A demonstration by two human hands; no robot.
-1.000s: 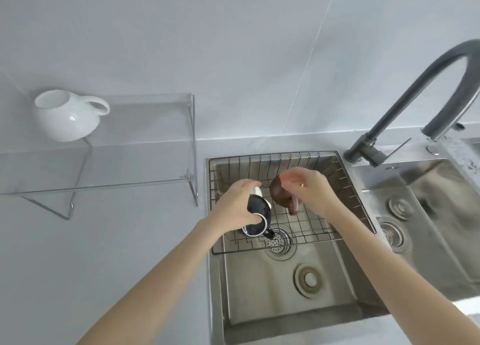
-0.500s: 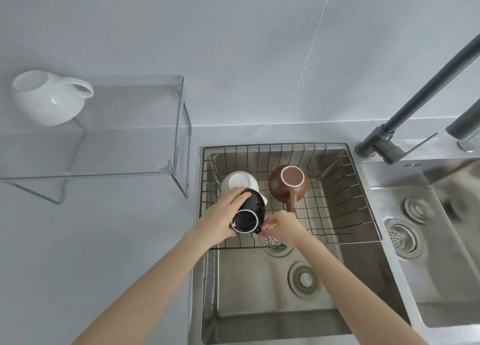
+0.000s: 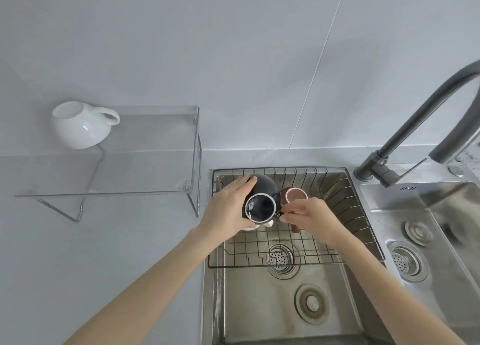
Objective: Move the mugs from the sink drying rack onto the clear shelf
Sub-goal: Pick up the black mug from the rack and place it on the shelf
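A black mug (image 3: 261,201) is held above the wire drying rack (image 3: 345,204) at its left side, its base turned towards me. My left hand (image 3: 228,212) wraps the mug's left side. My right hand (image 3: 309,217) pinches the mug's handle at its right. Behind them a brown mug (image 3: 294,195) rests upside down in the rack. A white mug (image 3: 255,226) peeks out under the black one, mostly hidden. On the clear shelf (image 3: 145,168) at the left, a round white mug (image 3: 78,125) stands at the far left end.
The rack spans the back of a steel sink (image 3: 280,305) with a drain strainer (image 3: 279,257). A dark curved faucet (image 3: 415,126) rises at the right, beside a second basin (image 3: 428,235). Grey countertop (image 3: 91,261) lies in front of the shelf.
My right hand left the brown mug and came over to the black mug's handle. Both hands have raised the black mug off the white one in the rack.
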